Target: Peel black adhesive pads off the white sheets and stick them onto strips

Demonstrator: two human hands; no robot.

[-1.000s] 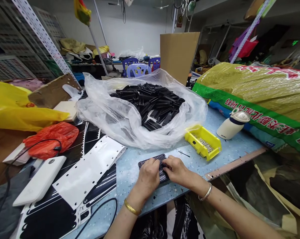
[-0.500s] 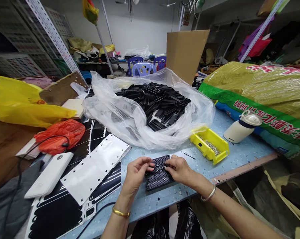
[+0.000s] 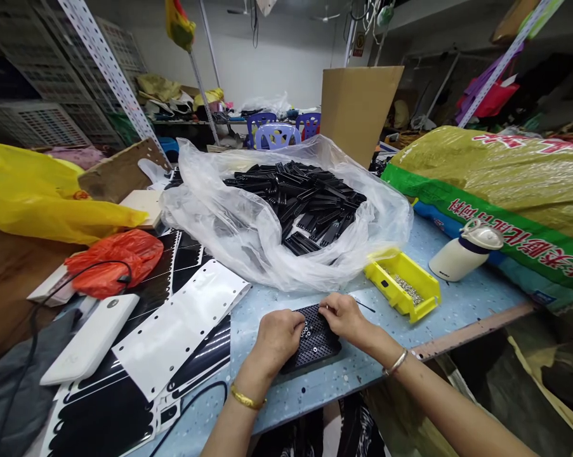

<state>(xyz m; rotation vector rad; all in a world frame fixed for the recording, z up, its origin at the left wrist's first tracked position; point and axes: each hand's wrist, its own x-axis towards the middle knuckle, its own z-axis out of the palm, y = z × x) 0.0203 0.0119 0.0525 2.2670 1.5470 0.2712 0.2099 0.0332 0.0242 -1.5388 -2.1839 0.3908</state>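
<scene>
A black perforated plastic plate (image 3: pixel 317 339) with small silver rivets on it lies on the blue speckled table (image 3: pixel 290 387) near the front edge. My left hand (image 3: pixel 277 336) rests on the plate's left end with its fingers curled down over it. My right hand (image 3: pixel 346 315) presses on the plate's upper right corner, fingertips pinched together. Beyond them a clear plastic bag (image 3: pixel 248 222) holds a heap of black comb-like parts (image 3: pixel 305 197).
A yellow bin of small metal pieces (image 3: pixel 405 289) sits right of my hands, a white bottle (image 3: pixel 462 254) further right against a large green-yellow sack (image 3: pixel 505 184). Left lie black-and-white punched sheets (image 3: pixel 172 330), a white power bank (image 3: pixel 93 336), red and yellow bags, a cardboard box behind.
My left hand, lifted off the plate's left end half a second ago, is back down on it. My right hand has shifted to the upper right corner. The camera view drifted slightly.
</scene>
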